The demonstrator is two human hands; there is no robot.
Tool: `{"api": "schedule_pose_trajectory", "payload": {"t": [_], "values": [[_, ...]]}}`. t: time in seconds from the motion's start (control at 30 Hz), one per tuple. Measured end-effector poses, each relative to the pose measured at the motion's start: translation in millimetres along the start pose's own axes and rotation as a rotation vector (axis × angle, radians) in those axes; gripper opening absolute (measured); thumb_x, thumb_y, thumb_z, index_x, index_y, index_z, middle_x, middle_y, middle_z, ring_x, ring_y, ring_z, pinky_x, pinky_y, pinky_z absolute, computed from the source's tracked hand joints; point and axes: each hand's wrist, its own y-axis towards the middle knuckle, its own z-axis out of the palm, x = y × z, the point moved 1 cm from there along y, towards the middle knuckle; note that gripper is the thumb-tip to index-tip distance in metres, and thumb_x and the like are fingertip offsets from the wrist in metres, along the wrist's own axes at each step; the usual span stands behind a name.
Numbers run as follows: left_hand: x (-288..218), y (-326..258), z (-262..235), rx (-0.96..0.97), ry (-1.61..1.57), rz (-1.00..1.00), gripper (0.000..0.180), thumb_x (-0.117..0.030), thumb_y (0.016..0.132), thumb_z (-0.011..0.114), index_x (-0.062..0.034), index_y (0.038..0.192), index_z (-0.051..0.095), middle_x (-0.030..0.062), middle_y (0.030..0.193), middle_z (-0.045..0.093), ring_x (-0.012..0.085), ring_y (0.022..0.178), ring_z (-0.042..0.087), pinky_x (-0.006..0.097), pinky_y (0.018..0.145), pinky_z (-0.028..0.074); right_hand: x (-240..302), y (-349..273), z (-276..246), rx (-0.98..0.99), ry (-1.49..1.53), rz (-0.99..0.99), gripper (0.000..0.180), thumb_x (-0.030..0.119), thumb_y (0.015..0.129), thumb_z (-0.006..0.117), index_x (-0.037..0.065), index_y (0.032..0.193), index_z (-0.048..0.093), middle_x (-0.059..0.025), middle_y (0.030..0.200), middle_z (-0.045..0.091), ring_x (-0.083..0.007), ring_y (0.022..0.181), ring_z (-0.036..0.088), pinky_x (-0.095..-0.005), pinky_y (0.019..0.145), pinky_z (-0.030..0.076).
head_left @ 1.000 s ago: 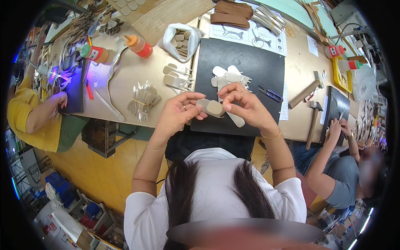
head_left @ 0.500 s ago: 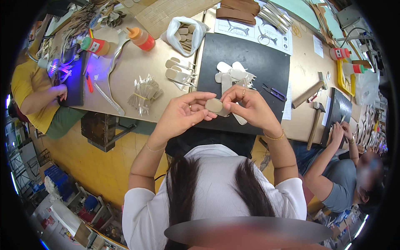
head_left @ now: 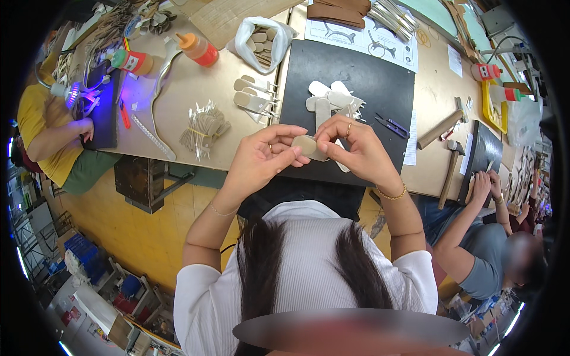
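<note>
Between hands closer together than a second ago, the beige tab (head_left: pixel 304 145) sits at frame centre, left hand (head_left: pixel 262 154) and right hand (head_left: pixel 356 149) pinching it. Uneven finger pressure could skew it; a drifting right hand could scatter the pale pieces (head_left: pixel 339 100) just above.

L hand (head_left: pixel 264 155) moved nearer R hand (head_left: pixel 355 148) vs. prev.

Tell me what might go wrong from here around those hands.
The beige rounded piece could slip: the left hand and right hand seem to pinch it only near its edges. The right hand might also knock the pile of pale round-ended pieces just beyond, or brush the purple-handled scissors nearby.
</note>
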Motion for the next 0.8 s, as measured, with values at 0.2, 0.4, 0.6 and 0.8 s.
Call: {"api": "schedule_pose_trajectory", "payload": {"t": [0.2,0.4,0.6,0.8], "values": [[0.4,-2.7,1.4,-0.037,0.026,0.018,0.035,0.004,0.091,0.060,0.0066,0.125,0.053,0.0157,0.096,0.067,0.0204,0.084,0.070,0.027,0.073,0.058,2.8,0.3,0.9,-0.022,-0.051,-0.033,0.009,0.006,0.085,0.067,-0.002,0.087,0.064,-0.0065,0.092,0.066,-0.0136,0.079,0.063,-0.0266,0.073,0.051],[2.6,-3.6,4.3,-0.056,0.005,0.082,0.042,0.006,0.090,0.059,0.0049,0.131,0.047,0.0137,0.091,0.066,0.0192,0.081,0.070,0.026,0.072,0.058,-2.3,-2.0,2.4,-0.087,0.020,-0.019,0.011,0.008,0.083,0.071,-0.001,0.086,0.065,-0.0062,0.091,0.066,-0.0138,0.077,0.063,-0.0264,0.074,0.051],[3.4,-3.4,7.4,-0.065,-0.021,0.084,0.046,0.008,0.090,0.058,0.0043,0.133,0.044,0.0117,0.087,0.065,0.0186,0.079,0.069,0.027,0.071,0.058,-4.6,-3.4,4.7,-0.175,0.108,0.008,0.018,0.015,0.082,0.076,0.001,0.090,0.068,-0.0053,0.087,0.068,-0.0115,0.076,0.062,-0.0252,0.070,0.049],[3.5,-4.3,9.0,-0.071,-0.020,0.078,0.048,0.007,0.090,0.058,0.0031,0.135,0.043,0.0105,0.086,0.065,0.0180,0.078,0.069,0.026,0.071,0.058,-4.0,-1.9,7.6,-0.051,-0.018,0.109,0.023,0.020,0.082,0.077,0.000,0.093,0.069,-0.0027,0.077,0.067,-0.0089,0.072,0.059,-0.0249,0.067,0.047]]}}
